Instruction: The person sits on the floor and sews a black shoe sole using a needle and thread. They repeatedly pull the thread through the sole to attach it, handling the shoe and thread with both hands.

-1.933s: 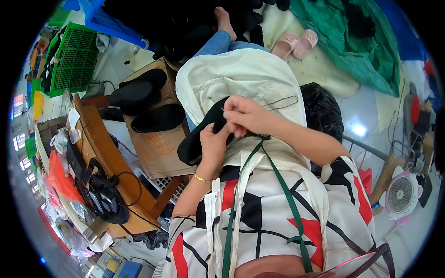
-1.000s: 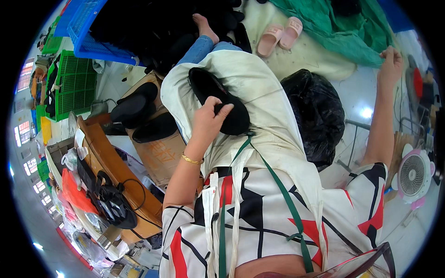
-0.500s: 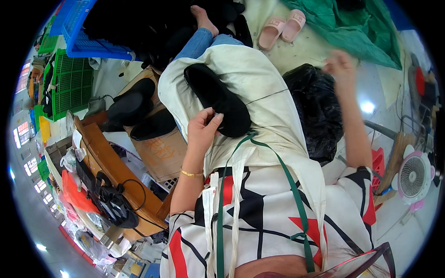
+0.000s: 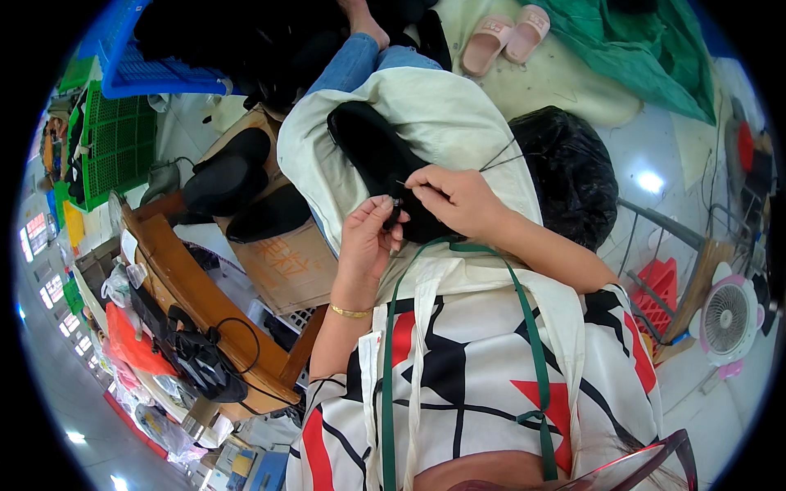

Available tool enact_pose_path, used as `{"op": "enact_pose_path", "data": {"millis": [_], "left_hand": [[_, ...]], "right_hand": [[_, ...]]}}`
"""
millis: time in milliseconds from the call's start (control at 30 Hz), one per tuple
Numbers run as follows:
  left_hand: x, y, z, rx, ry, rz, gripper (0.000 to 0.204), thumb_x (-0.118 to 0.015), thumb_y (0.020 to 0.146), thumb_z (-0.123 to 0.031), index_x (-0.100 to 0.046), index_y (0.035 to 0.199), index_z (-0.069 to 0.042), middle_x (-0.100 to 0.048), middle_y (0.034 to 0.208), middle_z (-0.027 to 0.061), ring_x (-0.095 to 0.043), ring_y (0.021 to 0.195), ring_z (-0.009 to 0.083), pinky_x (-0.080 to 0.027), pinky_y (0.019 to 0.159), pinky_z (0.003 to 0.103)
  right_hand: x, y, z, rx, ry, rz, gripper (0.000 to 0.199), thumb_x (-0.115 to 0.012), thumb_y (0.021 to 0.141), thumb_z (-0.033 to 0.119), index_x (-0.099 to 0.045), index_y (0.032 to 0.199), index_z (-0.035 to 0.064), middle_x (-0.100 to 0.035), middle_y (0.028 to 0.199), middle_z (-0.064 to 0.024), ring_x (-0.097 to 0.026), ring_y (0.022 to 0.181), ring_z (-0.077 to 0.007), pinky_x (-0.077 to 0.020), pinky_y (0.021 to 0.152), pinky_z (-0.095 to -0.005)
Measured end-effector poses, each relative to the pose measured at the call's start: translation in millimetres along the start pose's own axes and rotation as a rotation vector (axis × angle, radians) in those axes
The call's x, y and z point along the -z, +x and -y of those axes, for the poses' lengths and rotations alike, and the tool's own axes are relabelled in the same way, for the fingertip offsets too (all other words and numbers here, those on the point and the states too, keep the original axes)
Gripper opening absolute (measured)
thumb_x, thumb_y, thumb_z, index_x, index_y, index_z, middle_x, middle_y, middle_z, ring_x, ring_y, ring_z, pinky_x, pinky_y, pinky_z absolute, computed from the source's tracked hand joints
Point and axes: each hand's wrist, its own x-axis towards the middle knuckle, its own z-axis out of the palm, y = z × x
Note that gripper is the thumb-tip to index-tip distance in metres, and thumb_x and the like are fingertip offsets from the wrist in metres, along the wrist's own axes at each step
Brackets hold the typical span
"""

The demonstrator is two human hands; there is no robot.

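A black shoe (image 4: 368,141) lies on my lap over a cream apron (image 4: 467,114), its toe toward me. My left hand (image 4: 368,233) is closed on the shoe's near left edge, thumb and forefinger pinched together; a small shiny bit shows by the fingertips, too small to name. Over the shoe's upper, my right hand (image 4: 458,198) pinches a thin needle, whose pale tip pokes out toward the left hand. Dark thread (image 4: 501,155) loops loosely beyond the right hand across the apron. The fingers hide part of the shoe's front.
Black shoes (image 4: 229,180) rest on a cardboard box (image 4: 299,266) at the left, beside a wooden bench (image 4: 196,303). A black plastic bag (image 4: 565,180) stands at my right. Farther off are pink slippers (image 4: 506,37), a blue crate (image 4: 155,74) and a small fan (image 4: 729,315).
My right hand has come down and left from the far right to the shoe, beside my left hand. The thread, taut before, now hangs slack in a loop.
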Motion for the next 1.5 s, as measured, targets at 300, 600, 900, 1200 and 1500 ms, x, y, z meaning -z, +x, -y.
{"op": "enact_pose_path", "data": {"millis": [300,600,900,1200,1500], "left_hand": [[-0.2,2.1,3.2,0.010,-0.048,0.002,0.014,-0.060,0.096,-0.017,-0.061,0.102,-0.004,-0.068,0.081,0.0107,-0.058,0.057,0.0135,-0.045,0.047,0.022],[3.0,3.8,4.4,0.010,-0.069,0.019,0.014,-0.059,0.096,-0.016,-0.060,0.104,-0.004,-0.068,0.082,0.0119,-0.061,0.058,0.0147,-0.047,0.047,0.022],[-2.2,-1.6,6.4,-0.044,-0.078,0.005,0.014,-0.062,0.094,-0.013,-0.061,0.105,-0.005,-0.068,0.090,0.0095,-0.065,0.066,0.0140,-0.053,0.052,0.022],[-12.8,-10.9,9.6,-0.065,0.104,-0.055,0.017,-0.069,0.089,-0.010,-0.065,0.105,-0.004,-0.066,0.089,0.0010,-0.062,0.073,0.0075,-0.051,0.059,0.021],[-10.6,-11.8,3.5,-0.032,0.172,-0.024,0.017,-0.071,0.089,-0.013,-0.066,0.103,-0.004,-0.064,0.086,-0.0008,-0.058,0.072,0.0049,-0.049,0.061,0.019]], "right_hand": [[-6.6,-13.9,-11.2,0.053,-0.089,0.040,0.016,-0.061,0.088,0.009,-0.067,0.102,0.0067,-0.067,0.077,-0.0110,-0.063,0.060,-0.0194,-0.0491,0.057,-0.0282],[-6.2,-12.9,-10.5,0.041,-0.106,0.055,0.016,-0.061,0.088,0.010,-0.068,0.102,0.0078,-0.068,0.080,-0.0122,-0.065,0.062,-0.0229,-0.0509,0.059,-0.0297],[-4.3,-10.1,-8.0,-0.117,0.048,0.140,0.008,-0.059,0.091,0.011,-0.063,0.095,0.0044,-0.061,0.068,-0.0035,-0.055,0.057,-0.0083,-0.0445,0.053,-0.0253],[0.9,-13.2,1.5,-0.435,0.206,0.254,0.015,-0.059,0.094,0.013,-0.055,0.086,0.0020,-0.055,0.062,-0.0020,-0.051,0.056,-0.0065,-0.0419,0.052,-0.0253],[-7.3,-12.3,2.5,-0.468,0.178,0.222,0.011,-0.059,0.093,0.012,-0.057,0.092,0.0011,-0.057,0.064,-0.0023,-0.053,0.058,-0.0075,-0.0436,0.054,-0.0245]]}}
